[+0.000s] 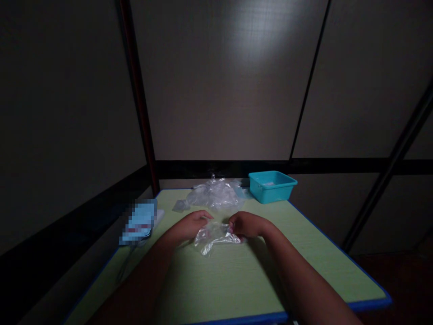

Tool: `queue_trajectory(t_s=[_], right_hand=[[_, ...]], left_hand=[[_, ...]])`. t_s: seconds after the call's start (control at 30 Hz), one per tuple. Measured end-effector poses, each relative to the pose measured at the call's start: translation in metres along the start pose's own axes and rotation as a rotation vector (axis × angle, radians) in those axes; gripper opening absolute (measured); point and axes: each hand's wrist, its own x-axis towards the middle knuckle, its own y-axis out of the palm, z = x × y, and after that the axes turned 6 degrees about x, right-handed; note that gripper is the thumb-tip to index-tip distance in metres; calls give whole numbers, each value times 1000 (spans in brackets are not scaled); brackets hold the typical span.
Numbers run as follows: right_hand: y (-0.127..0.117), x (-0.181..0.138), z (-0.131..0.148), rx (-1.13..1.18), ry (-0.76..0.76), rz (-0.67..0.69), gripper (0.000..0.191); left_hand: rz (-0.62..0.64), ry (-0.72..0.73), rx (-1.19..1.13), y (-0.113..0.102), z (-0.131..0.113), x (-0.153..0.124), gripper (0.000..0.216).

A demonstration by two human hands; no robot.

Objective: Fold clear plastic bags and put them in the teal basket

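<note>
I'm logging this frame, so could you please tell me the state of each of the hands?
Left hand: curled at the left edge of the clear plastic bag; grip cannot be told.
Right hand: closed on the bag's right end.

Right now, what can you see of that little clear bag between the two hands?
The clear plastic bag is small, thin and see-through, crumpled, with pale glints of light. It rests on the green table, stretched sideways between the hands. The right hand pinches its right end with curled fingers; the left hand meets its upper left edge, but dim light hides whether it grips. A loose corner trails toward the person. Its contents cannot be made out.
</note>
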Motion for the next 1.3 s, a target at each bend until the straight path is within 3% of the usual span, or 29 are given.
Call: queue_trajectory(t_s=[0.17, 0.4, 0.63, 0.93, 1.13, 1.3], right_hand=[[-1, -2, 1, -54, -23, 22, 15], [-3, -5, 7, -138, 70, 66, 18], [-10, -6, 5, -260, 198, 1, 16], [-8, -2, 1, -291, 317, -24, 15], [-9, -1, 5, -360, 315, -79, 26], [-7, -1, 6, -388, 346, -119, 22]], left_hand=[[38, 55, -16, 0, -7, -5, 40], [-6, 102, 194, 4, 10, 0, 31], [-10, 129, 200, 5, 14, 1, 52], [41, 211, 299, 4, 15, 5, 25], [18, 214, 311, 5, 17, 6, 22], [-18, 187, 289, 6, 16, 6, 21]])
